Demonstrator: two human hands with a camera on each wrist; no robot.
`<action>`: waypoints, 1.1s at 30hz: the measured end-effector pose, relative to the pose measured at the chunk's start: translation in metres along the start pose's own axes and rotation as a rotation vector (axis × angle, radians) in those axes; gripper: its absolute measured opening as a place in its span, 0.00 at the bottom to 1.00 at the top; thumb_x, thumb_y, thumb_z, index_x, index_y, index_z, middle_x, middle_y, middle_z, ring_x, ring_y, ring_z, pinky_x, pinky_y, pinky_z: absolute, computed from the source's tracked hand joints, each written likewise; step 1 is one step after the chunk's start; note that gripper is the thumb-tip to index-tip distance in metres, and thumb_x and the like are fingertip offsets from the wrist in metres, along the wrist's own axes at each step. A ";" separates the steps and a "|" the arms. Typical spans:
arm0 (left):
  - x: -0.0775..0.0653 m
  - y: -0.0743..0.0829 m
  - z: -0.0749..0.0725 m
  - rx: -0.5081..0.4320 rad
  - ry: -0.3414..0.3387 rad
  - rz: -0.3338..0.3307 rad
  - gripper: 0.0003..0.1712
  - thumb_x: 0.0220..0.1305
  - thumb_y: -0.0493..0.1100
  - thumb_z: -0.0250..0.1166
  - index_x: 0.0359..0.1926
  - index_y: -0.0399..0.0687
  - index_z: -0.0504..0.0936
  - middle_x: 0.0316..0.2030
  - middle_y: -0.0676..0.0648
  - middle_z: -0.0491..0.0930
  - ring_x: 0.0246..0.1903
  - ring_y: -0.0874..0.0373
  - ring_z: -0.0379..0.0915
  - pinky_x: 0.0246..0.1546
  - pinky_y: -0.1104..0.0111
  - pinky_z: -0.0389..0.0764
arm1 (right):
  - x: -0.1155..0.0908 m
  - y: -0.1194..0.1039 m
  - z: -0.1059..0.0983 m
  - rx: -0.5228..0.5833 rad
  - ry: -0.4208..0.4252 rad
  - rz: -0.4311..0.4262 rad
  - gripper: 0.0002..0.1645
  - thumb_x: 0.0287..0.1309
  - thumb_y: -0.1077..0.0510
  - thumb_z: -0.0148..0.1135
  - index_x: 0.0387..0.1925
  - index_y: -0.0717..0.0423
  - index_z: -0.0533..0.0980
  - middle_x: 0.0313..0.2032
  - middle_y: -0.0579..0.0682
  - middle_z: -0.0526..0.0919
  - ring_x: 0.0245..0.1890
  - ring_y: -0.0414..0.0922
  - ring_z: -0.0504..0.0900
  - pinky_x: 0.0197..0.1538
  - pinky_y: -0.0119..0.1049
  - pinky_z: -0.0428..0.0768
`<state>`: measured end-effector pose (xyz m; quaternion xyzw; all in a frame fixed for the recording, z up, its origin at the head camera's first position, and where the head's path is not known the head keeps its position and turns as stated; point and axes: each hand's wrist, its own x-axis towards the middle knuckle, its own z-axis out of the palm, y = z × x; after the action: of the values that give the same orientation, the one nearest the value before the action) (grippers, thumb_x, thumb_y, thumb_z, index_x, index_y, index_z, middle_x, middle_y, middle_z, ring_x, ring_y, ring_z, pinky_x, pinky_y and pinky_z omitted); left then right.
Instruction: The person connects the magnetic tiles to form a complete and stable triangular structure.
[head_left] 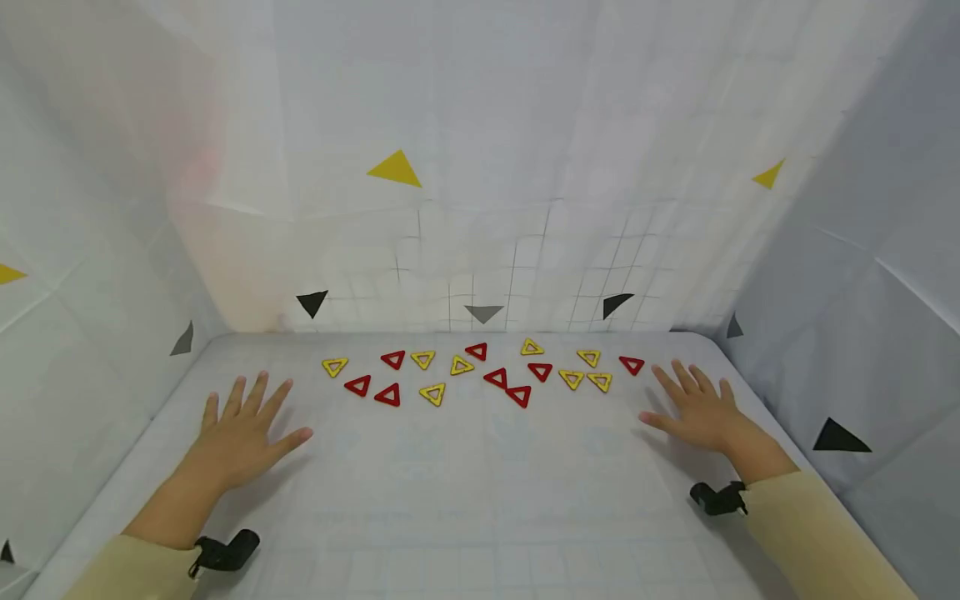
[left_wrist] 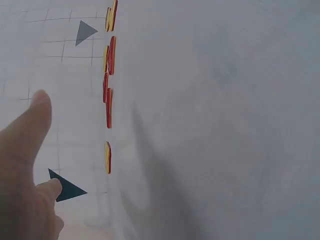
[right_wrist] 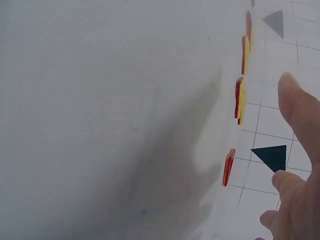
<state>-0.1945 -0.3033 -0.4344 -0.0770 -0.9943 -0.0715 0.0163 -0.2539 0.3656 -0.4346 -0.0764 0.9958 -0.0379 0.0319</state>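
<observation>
Several small triangle rings, red and yellow, lie flat in a loose band along the far part of the white table (head_left: 480, 483). My left hand (head_left: 236, 437) is held over the table's left side, fingers straight and spread; a yellow triangle ring (head_left: 335, 375) is nearest to it. On the right side my right hand (head_left: 705, 414) is likewise spread, holding nothing, with a red triangle ring (head_left: 632, 359) just beyond its fingertips. Both hands cast shadows on the table. In the wrist views the rings appear edge-on, some with red and yellow layers.
A pale back wall curtain (head_left: 495, 108) with grid lines and triangle marks rises behind the table. More sheeting stands at the left (head_left: 82, 358) and right sides. A black wrist device (head_left: 228, 551) sits below the left hand, another (head_left: 716, 498) below the right.
</observation>
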 end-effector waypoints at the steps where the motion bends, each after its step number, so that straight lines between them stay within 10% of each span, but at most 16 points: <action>1: 0.002 0.001 0.001 -0.005 0.001 0.003 0.56 0.65 0.78 0.47 0.79 0.47 0.47 0.76 0.28 0.39 0.73 0.27 0.25 0.64 0.31 0.23 | 0.002 -0.001 0.000 -0.001 -0.006 -0.001 0.62 0.58 0.22 0.53 0.78 0.57 0.48 0.74 0.73 0.44 0.72 0.74 0.42 0.63 0.78 0.33; 33: 0.079 0.006 0.018 -0.095 -0.120 -0.041 0.53 0.70 0.74 0.44 0.78 0.39 0.49 0.75 0.26 0.40 0.72 0.25 0.33 0.66 0.30 0.36 | 0.062 0.007 0.003 0.076 -0.054 -0.032 0.47 0.66 0.40 0.61 0.74 0.61 0.57 0.70 0.77 0.53 0.67 0.77 0.53 0.62 0.75 0.57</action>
<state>-0.2718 -0.2828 -0.4478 -0.0616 -0.9904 -0.1140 -0.0484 -0.3154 0.3623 -0.4419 -0.0919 0.9912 -0.0740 0.0608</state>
